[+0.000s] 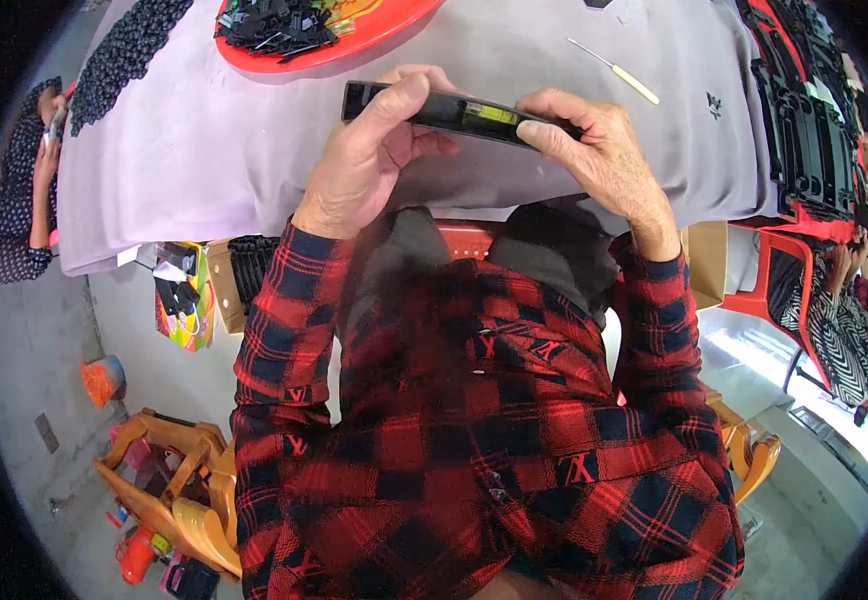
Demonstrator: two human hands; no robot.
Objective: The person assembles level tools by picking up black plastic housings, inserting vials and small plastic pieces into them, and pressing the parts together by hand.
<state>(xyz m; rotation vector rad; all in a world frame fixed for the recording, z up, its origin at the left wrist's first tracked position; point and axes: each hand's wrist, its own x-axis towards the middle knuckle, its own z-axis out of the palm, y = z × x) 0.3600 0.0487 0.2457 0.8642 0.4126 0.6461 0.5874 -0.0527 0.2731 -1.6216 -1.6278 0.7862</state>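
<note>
A black spirit level with a yellow-green vial is held up over the near part of the table, between both hands. My left hand grips its left end, thumb on the near face and fingers behind. At the other end, my right hand pinches it, thumb beside the vial and index finger along the top. Its right tip is hidden by that hand. Beyond my right hand, a thin screwdriver with a yellow handle lies on the cloth.
A red tray of small black parts stands on the cloth-covered table. Black pieces are heaped at the far left; long black parts are stacked at right. Other people sit at both sides. Boxes flank my legs.
</note>
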